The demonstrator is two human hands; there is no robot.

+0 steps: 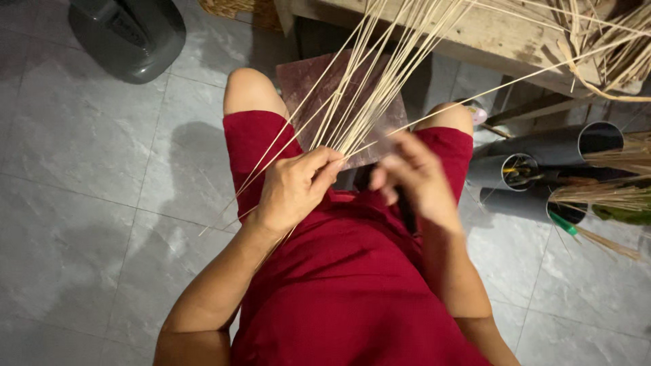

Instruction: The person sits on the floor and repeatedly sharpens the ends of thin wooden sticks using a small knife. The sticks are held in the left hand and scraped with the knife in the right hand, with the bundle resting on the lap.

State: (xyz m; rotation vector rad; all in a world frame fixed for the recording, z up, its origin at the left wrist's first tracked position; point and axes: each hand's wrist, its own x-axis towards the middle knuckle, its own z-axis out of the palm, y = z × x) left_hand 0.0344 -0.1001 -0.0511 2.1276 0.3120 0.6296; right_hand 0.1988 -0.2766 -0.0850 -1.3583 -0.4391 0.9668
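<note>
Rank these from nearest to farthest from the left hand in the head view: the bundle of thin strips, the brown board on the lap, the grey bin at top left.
1. Bundle of thin strips: pinched in the left hand.
2. Brown board: just above, between the knees.
3. Grey bin: far upper left on the floor.

A seated person in red shorts (352,271) gathers a bundle of thin pale strips (380,74) above the lap. The left hand (293,186) pinches the strips where they meet; the right hand (413,177), blurred, is just beside it. Under the strips lies a brown board (319,85). Right of the shorts lie grey tubes (542,159); beyond the board stands a wooden bench (488,34).
</note>
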